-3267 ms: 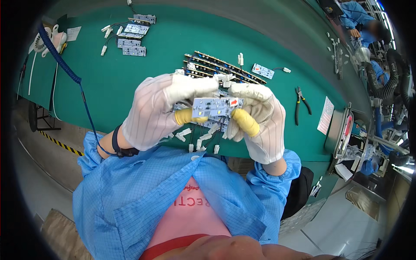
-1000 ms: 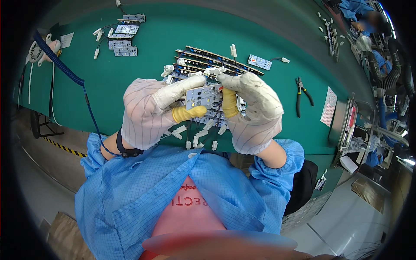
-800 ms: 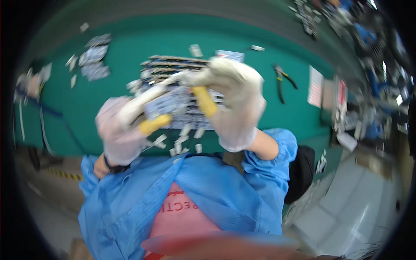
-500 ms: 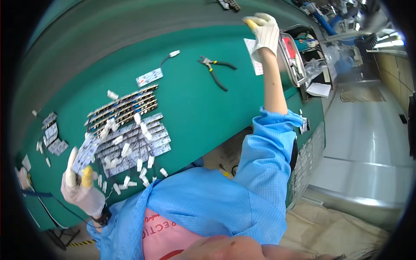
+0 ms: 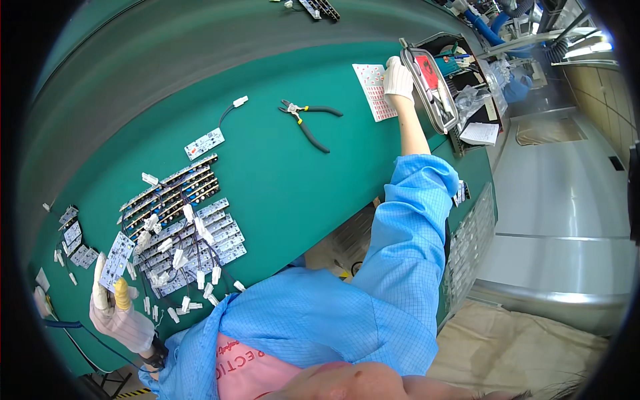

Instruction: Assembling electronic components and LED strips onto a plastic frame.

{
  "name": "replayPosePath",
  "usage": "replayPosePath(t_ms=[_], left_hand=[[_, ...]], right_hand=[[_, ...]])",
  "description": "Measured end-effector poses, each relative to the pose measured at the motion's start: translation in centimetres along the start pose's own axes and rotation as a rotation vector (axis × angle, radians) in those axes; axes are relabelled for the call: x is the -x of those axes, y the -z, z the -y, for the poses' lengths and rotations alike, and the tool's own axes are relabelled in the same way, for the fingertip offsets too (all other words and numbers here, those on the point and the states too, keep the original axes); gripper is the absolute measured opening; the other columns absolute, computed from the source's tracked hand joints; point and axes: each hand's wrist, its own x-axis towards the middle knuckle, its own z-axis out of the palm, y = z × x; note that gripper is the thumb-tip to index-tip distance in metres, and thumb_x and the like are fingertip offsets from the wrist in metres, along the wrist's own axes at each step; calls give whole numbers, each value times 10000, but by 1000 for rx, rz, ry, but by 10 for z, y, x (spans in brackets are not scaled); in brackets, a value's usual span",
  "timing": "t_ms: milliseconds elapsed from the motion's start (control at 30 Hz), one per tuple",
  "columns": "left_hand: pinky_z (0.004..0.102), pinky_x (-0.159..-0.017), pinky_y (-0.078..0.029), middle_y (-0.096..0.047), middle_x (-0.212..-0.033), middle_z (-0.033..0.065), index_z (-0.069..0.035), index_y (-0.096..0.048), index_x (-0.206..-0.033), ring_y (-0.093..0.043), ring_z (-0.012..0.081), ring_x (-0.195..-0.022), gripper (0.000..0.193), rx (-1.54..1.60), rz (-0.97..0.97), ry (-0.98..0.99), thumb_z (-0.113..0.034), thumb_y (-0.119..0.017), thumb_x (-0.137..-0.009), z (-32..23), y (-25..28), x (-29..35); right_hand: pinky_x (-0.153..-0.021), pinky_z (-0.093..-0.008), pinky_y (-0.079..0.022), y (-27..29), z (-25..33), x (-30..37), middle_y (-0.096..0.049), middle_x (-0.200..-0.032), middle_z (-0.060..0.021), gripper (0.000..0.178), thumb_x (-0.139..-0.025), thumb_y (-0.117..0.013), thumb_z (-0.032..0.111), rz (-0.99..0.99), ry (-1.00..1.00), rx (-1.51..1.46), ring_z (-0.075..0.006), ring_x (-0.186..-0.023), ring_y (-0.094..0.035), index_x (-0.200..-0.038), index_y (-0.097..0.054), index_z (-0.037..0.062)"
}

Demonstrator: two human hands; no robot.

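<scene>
The left hand (image 5: 117,313) is pinching a small circuit board (image 5: 117,259) between thumb and fingers at eight o'clock. The right hand (image 5: 398,79) is reaching to the sticker sheet (image 5: 373,90) at one o'clock, fingers curled on its edge; peeling slowly while keeping the board level seems wise.

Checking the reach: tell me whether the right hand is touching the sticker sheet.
Touching. The head view shows the right hand with its fingers resting on the edge of the sticker sheet, no gap between them.

Two gloved hands, left (image 5: 117,313) and right (image 5: 398,78), one pair of pliers (image 5: 308,120), one sheet of red-dotted labels (image 5: 373,90), one metal tray (image 5: 432,90), one small circuit board (image 5: 117,260) held up, and too many white connectors (image 5: 177,257) to count on the one green bench (image 5: 280,180).
</scene>
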Motion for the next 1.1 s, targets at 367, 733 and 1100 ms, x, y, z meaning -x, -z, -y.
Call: replayPosePath(t_ms=[367, 733, 1100], left_hand=[[167, -529, -367, -614, -870, 42, 2, -580, -1222, -468, 47, -580, 476, -31, -13, 49, -251, -689, -834, -7, 5, 6], [220, -553, -455, -670, -768, 54, -4, -685, -1040, -606, 96, -636, 365, 144, 103, 10, -82, -722, -685, -35, 2, 5], [251, -621, -442, -642, -792, 48, -34, -653, -1099, -579, 137, -685, 540, 82, 163, -258, -343, -766, -670, -28, 8, -2]], right_hand=[[-502, -383, -518, 2, 15, -1, -623, -701, -112, 83, -896, -453, 145, -88, -9, 439, -255, -561, -637, -905, -513, 88], [-499, -257, -468, 172, 196, 35, -671, -886, -96, 367, -843, -521, -17, 113, 126, -754, -123, -559, -597, -1197, -541, 77], [-425, -175, -388, 248, 354, 145, -606, -987, -118, 424, -876, -641, 160, 1062, 281, -1763, -66, -525, -526, -1217, -464, -20]])
